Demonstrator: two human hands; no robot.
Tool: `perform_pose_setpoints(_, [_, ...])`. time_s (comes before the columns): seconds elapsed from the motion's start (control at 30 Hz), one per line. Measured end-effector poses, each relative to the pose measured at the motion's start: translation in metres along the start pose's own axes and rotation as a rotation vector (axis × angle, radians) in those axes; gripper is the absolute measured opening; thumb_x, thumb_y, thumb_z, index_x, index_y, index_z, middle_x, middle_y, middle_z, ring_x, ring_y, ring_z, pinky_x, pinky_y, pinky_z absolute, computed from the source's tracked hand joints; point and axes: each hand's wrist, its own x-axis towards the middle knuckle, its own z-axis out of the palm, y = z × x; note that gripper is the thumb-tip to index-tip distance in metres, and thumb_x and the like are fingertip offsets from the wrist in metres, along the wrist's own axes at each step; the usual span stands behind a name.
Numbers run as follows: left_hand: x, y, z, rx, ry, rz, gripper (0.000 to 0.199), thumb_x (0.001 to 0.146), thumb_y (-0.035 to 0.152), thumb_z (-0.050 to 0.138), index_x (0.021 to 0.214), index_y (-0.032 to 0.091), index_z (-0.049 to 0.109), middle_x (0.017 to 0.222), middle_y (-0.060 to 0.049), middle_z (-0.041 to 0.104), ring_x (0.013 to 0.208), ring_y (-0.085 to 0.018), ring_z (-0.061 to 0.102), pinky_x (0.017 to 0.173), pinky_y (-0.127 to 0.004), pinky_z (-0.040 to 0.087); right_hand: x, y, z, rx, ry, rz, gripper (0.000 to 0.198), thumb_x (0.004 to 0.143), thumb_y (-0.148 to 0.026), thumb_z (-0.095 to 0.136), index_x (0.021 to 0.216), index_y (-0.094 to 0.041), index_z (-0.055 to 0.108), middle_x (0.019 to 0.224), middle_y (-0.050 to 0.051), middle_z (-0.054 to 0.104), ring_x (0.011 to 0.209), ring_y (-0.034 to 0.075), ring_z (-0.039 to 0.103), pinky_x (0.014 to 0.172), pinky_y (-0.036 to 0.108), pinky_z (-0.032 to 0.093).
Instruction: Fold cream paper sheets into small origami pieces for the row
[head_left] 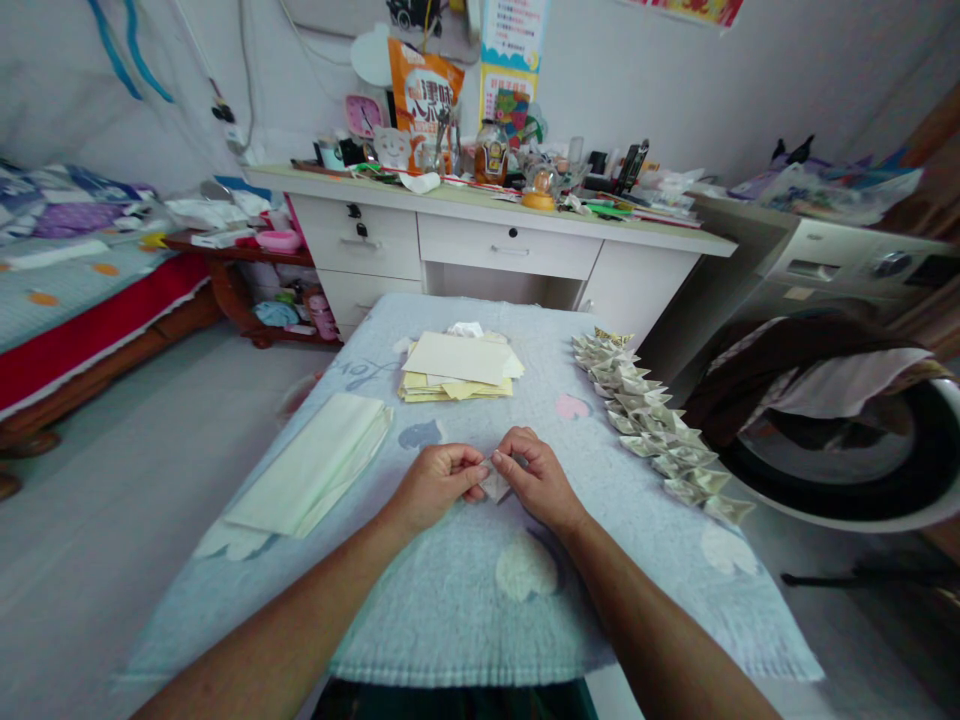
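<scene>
Between my hands is a small folded piece of paper (495, 487), greyish white, held just above the cloth-covered table. My left hand (442, 482) pinches its left edge between thumb and fingers. With thumb and curled fingers, my right hand (538, 475) grips the upper right of the same piece. My fingers hide part of its shape. To the right, folded paper pieces (645, 410) with pointed tips stand in long rows. Beyond my hands lies a stack of cream and yellow paper sheets (461, 360). A pale green folded sheet stack (311, 465) rests at the left.
A light blue patterned cloth (450, 620) covers the table. Behind it stands a white desk (510, 245) crowded with jars, a clock and a snack bag. An open front-loading washing machine (832, 440) with clothes hanging out is at the right. A bed (82, 290) is at the left.
</scene>
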Motion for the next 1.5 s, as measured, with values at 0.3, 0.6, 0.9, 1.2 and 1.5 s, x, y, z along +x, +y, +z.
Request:
perform_pose_setpoints(0.3, [-0.0001,0.0008,0.0031,0.013,-0.039,-0.014,0.021,0.074,0.034,0.066,0.072,0.013,0.061,0.058,0.002,0.061,0.051,-0.010,0.060,0.051,-0.020,0.045,0.0006,-0.0005,0.0013,-0.027,0.054,-0.001,0.025,0.084,-0.023,0.057,0.061,-0.019,0.052,0.064,-0.002,0.051,0.072,0.015,0.047,0.073,0.029,0.035])
perform_pose_setpoints(0.6, [0.0024,0.0004,-0.0022,-0.133,0.060,0.016,0.025,0.071,0.033,0.071,0.079,0.013,0.059,0.063,0.002,0.062,0.053,-0.010,0.061,0.052,-0.021,0.048,-0.0007,-0.0013,0.0027,0.096,-0.017,0.158,0.020,0.089,-0.035,0.052,0.079,-0.019,0.058,0.075,0.000,0.054,0.075,0.015,0.050,0.071,0.028,0.038])
perform_pose_setpoints(0.9, [0.0014,0.0046,-0.0027,-0.222,0.104,0.045,0.027,0.071,0.031,0.073,0.079,0.013,0.055,0.070,0.000,0.066,0.059,-0.011,0.063,0.058,-0.023,0.051,-0.0014,0.0039,0.0083,0.220,-0.012,0.185,0.021,0.082,-0.034,0.064,0.095,-0.018,0.058,0.084,0.001,0.062,0.077,0.015,0.055,0.071,0.027,0.042])
perform_pose_setpoints(1.2, [0.0019,0.0014,-0.0041,0.132,0.070,0.134,0.018,0.075,0.028,0.066,0.085,0.016,0.056,0.061,0.004,0.056,0.053,-0.010,0.054,0.049,-0.019,0.038,-0.0013,-0.0022,0.0021,-0.041,-0.001,-0.001,0.013,0.080,-0.018,0.060,0.068,-0.019,0.056,0.065,-0.002,0.052,0.070,0.014,0.047,0.069,0.027,0.036])
perform_pose_setpoints(1.5, [-0.0001,0.0052,-0.0038,0.533,0.143,0.459,0.012,0.077,0.008,0.054,0.073,0.018,0.060,0.078,-0.002,0.062,0.075,-0.014,0.058,0.071,-0.024,0.044,-0.0051,0.0023,0.0022,-0.508,-0.048,-0.125,0.014,0.075,-0.008,0.057,0.081,-0.020,0.061,0.079,0.003,0.057,0.087,0.020,0.044,0.078,0.033,0.030])
